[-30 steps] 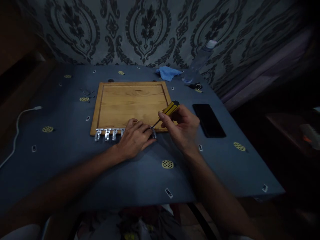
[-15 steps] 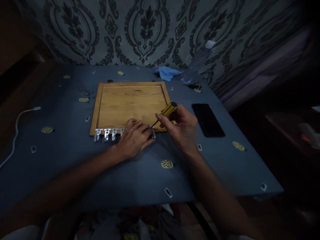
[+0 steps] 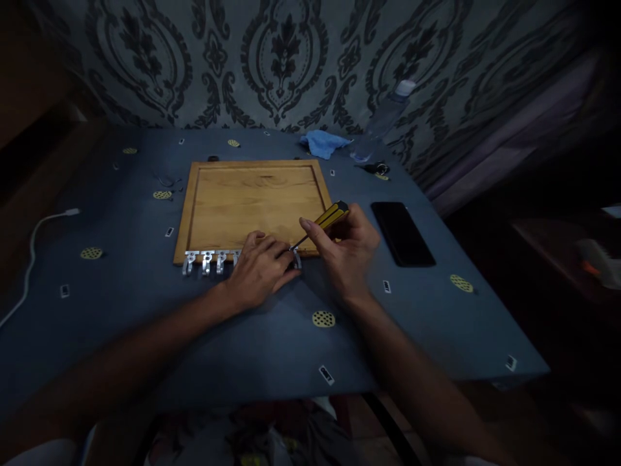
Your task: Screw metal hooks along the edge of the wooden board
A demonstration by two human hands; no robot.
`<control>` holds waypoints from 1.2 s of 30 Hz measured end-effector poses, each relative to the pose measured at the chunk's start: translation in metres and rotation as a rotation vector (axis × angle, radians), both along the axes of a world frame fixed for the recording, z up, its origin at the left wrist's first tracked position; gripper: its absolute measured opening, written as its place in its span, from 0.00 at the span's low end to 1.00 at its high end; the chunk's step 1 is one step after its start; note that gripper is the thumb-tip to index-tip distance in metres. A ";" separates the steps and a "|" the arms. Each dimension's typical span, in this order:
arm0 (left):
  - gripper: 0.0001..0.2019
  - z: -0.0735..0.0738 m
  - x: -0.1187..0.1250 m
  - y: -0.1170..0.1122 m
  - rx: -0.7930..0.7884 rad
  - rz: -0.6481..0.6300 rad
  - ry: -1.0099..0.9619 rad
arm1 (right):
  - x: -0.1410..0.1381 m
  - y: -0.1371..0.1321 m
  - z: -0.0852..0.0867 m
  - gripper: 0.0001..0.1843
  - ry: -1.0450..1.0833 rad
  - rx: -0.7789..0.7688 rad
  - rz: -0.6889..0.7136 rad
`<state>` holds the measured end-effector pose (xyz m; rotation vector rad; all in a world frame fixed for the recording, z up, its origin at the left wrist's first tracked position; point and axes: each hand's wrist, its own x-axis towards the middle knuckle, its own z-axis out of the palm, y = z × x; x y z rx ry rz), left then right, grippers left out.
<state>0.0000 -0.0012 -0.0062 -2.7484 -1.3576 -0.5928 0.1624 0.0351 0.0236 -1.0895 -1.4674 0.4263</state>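
Observation:
A wooden panel (image 3: 257,200) with a raised frame lies flat on the table. Along its near edge runs a metal hook rail (image 3: 206,257), several hooks jutting toward me. My left hand (image 3: 259,268) grips the right part of this rail against the panel, fingers on top and thumb below, hiding the middle hooks. A screwdriver (image 3: 330,217) with a yellow and black handle is pinched in my right hand (image 3: 349,249), its shaft slanting down left to my left fingertips. Whatever the tip touches is hidden there.
A black phone (image 3: 403,234) lies right of the panel. Behind it are a key ring (image 3: 376,168), a blue cloth (image 3: 324,143) and a clear bottle (image 3: 383,120). Small dark bits (image 3: 167,182) lie at left, with a white cable (image 3: 33,249) farther out. A patterned wall (image 3: 286,65) backs the table.
My right hand has turned a little around the screwdriver, and its handle sits slightly lower and farther right. My left hand keeps its place on the rail.

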 end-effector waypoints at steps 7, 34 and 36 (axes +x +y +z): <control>0.13 -0.001 0.000 0.000 0.003 -0.003 -0.005 | 0.006 0.002 0.003 0.24 -0.066 -0.029 0.074; 0.14 0.003 0.001 0.000 0.007 0.026 0.003 | 0.012 0.010 0.003 0.27 -0.332 -0.195 0.277; 0.14 0.004 0.001 -0.001 -0.002 0.036 0.006 | 0.011 0.010 0.003 0.29 -0.356 -0.196 0.294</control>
